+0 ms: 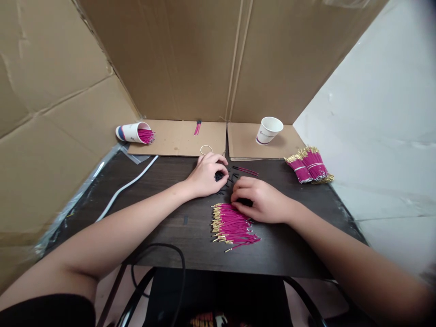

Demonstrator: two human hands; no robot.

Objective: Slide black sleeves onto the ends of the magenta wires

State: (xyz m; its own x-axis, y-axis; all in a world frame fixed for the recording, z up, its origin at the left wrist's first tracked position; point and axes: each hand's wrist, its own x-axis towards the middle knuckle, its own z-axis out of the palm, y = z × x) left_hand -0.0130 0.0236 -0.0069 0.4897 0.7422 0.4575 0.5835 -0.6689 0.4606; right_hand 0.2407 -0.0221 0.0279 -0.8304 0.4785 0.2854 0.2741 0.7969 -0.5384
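- Left hand (208,178): lay over small black pieces (219,175), thumb and forefinger curved towards each other. Whether a piece was pinched, cannot tell; the arched fingers probably served to single one out.
- Right hand (259,200): fingers curled at the upper right of the loose pink wires (233,222). Closure on a wire not resolved; cannot tell. Position presumably gave short reach to the silvery ends.
- Loose wires: on the dark table (177,227), near the person, gold ends towards the left. Shared direction likely eased picking by one end.
- Black-ended wires (247,171): lay beyond the right hand, apart from the loose wires, perhaps to avoid mixing.
- Tipped cup (131,132): on its side at far left, pink wires inside, mouth facing right; access presumably easier so.
- Upright cup (269,131): stood on cardboard (289,138); contents not visible.
- Banded bundles (311,167): at right; bands apparently held the wires together.
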